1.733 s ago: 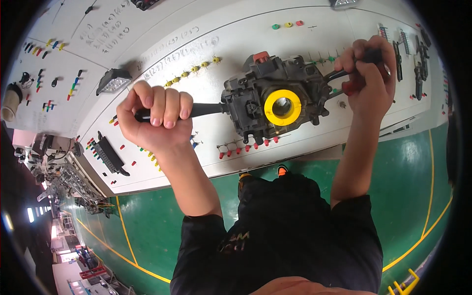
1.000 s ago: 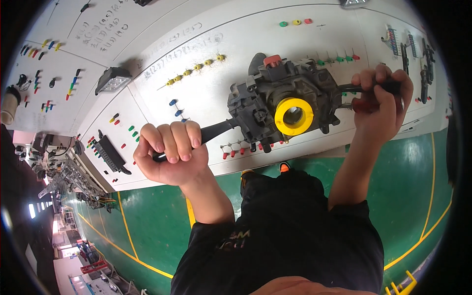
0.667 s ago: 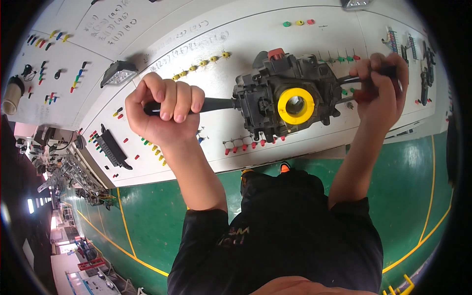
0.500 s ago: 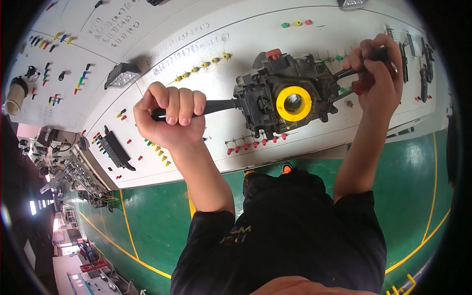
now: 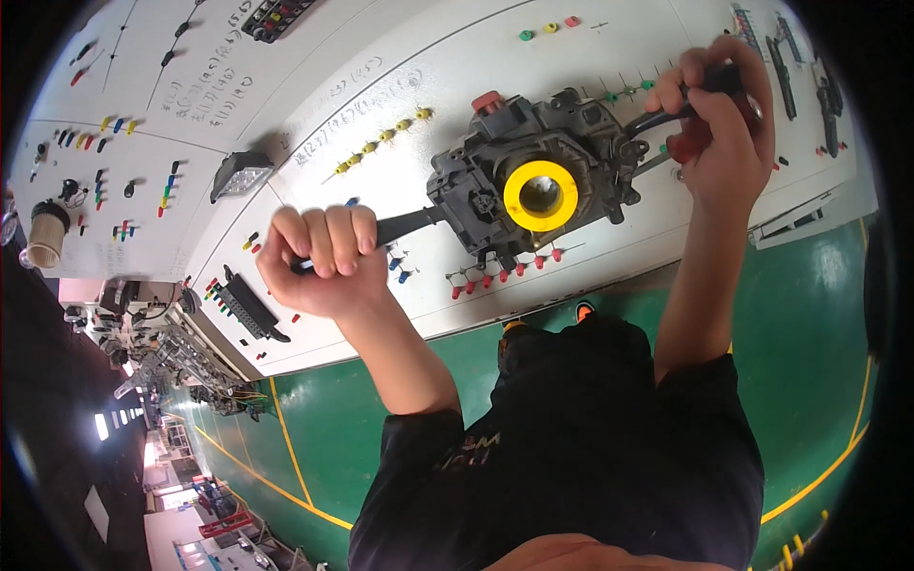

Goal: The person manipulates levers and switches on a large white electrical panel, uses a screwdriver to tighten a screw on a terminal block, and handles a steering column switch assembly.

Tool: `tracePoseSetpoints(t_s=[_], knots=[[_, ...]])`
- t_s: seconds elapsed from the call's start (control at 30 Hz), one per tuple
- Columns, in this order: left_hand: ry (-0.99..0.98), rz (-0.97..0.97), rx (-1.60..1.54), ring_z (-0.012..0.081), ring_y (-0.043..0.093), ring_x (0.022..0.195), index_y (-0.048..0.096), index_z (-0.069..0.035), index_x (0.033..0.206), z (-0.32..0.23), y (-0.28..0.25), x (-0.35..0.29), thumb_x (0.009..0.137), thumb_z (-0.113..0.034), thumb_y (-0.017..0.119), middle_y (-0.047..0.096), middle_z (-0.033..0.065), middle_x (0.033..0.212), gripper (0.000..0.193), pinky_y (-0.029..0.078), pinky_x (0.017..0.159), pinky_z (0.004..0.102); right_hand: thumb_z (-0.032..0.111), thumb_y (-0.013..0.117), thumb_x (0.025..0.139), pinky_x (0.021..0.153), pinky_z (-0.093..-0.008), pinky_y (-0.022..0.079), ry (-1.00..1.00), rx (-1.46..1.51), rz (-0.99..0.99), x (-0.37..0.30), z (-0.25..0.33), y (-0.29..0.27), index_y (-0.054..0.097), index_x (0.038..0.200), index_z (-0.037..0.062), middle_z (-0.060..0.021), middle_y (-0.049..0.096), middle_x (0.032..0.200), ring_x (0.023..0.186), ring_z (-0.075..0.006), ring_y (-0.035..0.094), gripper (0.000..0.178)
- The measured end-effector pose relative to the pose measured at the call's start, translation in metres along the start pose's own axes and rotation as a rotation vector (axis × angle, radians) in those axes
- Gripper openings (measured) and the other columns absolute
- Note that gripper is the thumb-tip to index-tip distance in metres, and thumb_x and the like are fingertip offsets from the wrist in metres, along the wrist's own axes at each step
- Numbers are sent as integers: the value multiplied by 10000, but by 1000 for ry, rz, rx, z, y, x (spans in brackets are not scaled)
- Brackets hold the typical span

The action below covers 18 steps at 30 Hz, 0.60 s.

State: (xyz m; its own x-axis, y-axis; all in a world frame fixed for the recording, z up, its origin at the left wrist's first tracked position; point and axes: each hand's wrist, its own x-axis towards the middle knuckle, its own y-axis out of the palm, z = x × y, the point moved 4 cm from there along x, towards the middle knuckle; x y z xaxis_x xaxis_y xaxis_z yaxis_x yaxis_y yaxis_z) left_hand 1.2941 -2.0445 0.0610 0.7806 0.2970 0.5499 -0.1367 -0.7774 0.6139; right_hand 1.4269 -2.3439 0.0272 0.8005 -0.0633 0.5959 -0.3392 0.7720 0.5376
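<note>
A black steering-column combination switch (image 5: 595, 124) with a yellow ring (image 5: 541, 196) round its centre hole and a red block (image 5: 487, 102) on top is held up over the white panel. My left hand (image 5: 324, 252) is closed round its left stalk (image 5: 409, 225). On the other side, my right hand (image 5: 728, 133) grips the right stalk (image 5: 657, 121), fingers curled over its black end. A red piece (image 5: 687, 145) at the end of a second dark shaft (image 5: 653, 163) shows under that hand; the palm hides whether it is a tool handle or another lever.
Rows of red terminals (image 5: 503, 277) and yellow terminals (image 5: 385, 136) dot the white panel (image 5: 362, 200). A lamp (image 5: 242, 176) and a black connector block (image 5: 249, 308) are at the left. Black stalk-like parts (image 5: 827, 114) lie far right. Green floor (image 5: 800, 314) with yellow lines stretches below.
The view has shifted, so the panel and floor sit differently. Both hands keep their grips, and the combination switch appears slightly further left in the picture.
</note>
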Motion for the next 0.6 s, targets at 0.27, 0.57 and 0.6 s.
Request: tracePoseSetpoints(t_s=[0.27,0.57,0.6], knots=[[5,-42,-191,96,300,353,426,-116,669,5,-3,2,911,-252,380,356,-37,423,281,326,425,294,-93,396,679,612,-345,512,-17,-11,-57,2,5,4,466,1021,24,-75,478,758,620,-190,565,368],[68,-12,-56,81,352,383,389,-141,645,4,-3,-12,887,-191,424,359,-49,432,249,339,498,269,-41,410,732,701,-408,489,57,-191,-104,-2,1,-1,463,1138,-14,-129,460,856,695,-211,501,410],[55,26,-44,79,356,385,391,-141,641,3,-3,-7,894,-195,422,362,-50,432,261,343,502,271,-41,410,732,701,-408,489,61,-189,-94,4,0,-1,463,1138,-14,-129,460,856,695,-211,501,410]])
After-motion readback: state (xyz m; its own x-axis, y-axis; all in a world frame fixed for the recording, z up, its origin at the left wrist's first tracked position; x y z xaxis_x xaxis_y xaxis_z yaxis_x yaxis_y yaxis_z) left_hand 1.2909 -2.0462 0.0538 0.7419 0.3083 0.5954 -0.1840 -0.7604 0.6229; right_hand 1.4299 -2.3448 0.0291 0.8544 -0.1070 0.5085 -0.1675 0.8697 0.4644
